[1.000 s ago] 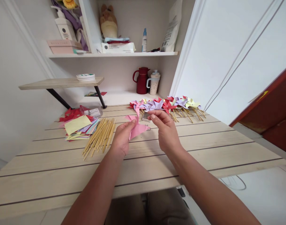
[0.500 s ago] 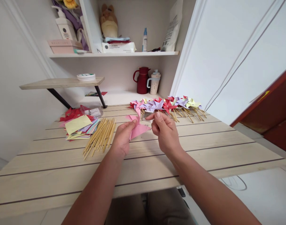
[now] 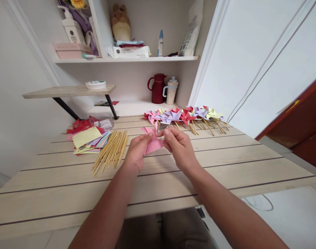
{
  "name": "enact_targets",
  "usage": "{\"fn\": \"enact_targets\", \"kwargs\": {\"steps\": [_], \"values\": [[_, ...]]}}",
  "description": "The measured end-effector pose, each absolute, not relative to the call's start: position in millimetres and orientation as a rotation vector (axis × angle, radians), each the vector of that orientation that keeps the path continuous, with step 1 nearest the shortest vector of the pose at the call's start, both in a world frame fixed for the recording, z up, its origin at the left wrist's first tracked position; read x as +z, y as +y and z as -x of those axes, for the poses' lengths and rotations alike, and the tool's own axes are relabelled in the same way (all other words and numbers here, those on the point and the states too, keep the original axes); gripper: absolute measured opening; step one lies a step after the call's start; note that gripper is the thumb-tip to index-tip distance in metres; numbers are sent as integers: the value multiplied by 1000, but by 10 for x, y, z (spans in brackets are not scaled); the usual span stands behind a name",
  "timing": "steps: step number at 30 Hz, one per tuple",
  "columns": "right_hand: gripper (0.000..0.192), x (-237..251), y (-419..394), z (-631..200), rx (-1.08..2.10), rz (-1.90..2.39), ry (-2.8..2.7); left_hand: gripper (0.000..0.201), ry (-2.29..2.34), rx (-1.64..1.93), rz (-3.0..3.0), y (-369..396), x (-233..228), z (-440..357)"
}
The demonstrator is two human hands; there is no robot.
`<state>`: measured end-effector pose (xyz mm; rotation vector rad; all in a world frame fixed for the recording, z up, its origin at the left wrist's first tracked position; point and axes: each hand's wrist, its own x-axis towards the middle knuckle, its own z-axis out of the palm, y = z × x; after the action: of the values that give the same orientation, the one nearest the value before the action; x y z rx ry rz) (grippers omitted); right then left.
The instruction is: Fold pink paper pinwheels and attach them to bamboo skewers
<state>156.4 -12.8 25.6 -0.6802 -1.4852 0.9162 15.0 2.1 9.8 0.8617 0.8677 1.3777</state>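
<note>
Between the thumb and fingers of my left hand (image 3: 136,149) is a pink paper pinwheel (image 3: 154,146), its blades partly folded in and one point sticking up. My right hand (image 3: 180,145) is closed in a pinch, its fingertips at the pinwheel's right side near the middle. Whatever sits in that pinch is too small to make out. Just behind the hands lies a small clear packet (image 3: 163,126), partly covered by my fingers. Finished-looking pinwheels on sticks (image 3: 186,117) lie in a row beyond my right hand.
Left of my hands lie a bundle of thin wooden sticks (image 3: 111,150) and a stack of coloured paper pieces (image 3: 86,136). A small raised shelf (image 3: 69,91) stands at the back left. A dark red jug (image 3: 158,90) and a cup (image 3: 171,91) stand behind the table.
My right hand has moved left, bringing its fingertips up to the pink pinwheel. The blades sit more folded in; my left hand keeps its hold.
</note>
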Motion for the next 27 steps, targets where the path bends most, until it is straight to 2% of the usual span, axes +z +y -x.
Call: {"fn": "enact_targets", "kwargs": {"steps": [4,10,19,27], "values": [[29,258,-125,-1547,917,693,-1683,25,880,1365,-891,10,123,-159],[6,194,-96,-1499,1034,656,-1840,26,912,1374,-962,30,79,-128],[9,191,-85,-1484,994,660,-1800,30,877,1360,-944,32,93,-141],[23,210,-84,-1529,899,666,-1689,30,887,1347,-1033,51,59,-133]]}}
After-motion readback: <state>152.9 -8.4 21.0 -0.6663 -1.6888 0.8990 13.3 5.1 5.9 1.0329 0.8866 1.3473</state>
